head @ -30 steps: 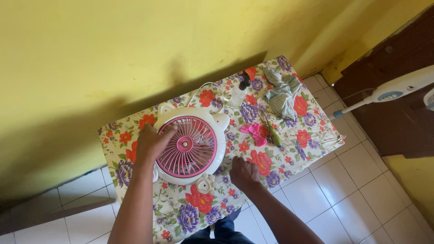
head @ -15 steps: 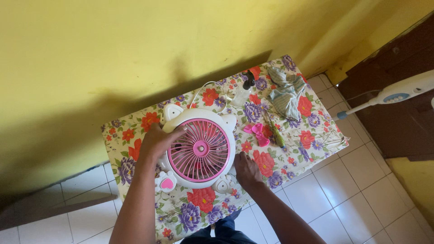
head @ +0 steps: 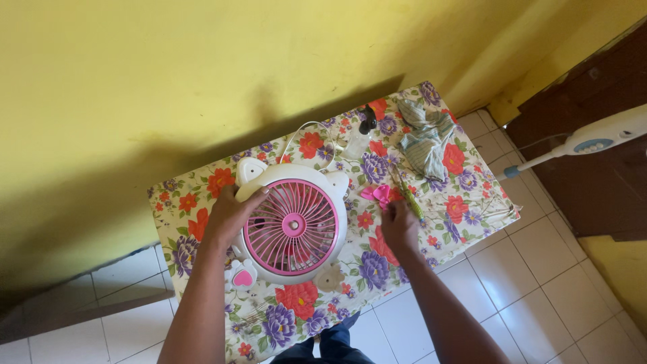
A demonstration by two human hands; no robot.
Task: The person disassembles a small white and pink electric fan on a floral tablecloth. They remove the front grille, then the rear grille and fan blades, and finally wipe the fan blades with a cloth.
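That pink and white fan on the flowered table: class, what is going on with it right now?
A person's left hand grips the rim of the pink and white fan, which lies face up on the flowered table. The right hand is off the fan, by the pink bow and the green screwdriver. A crumpled cloth lies further back.

White-pink cat-eared fan point(head: 292, 222) flat on floral table point(head: 465, 202)

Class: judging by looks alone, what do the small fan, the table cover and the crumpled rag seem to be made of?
Fan: probably moulded plastic, smooth white shell with a glossy pink grille.
Table cover: looks like printed fabric or oilcloth; the flower pattern drapes over the edge.
Rag: soft woven cloth, shown by its loose folds and faded stripes.
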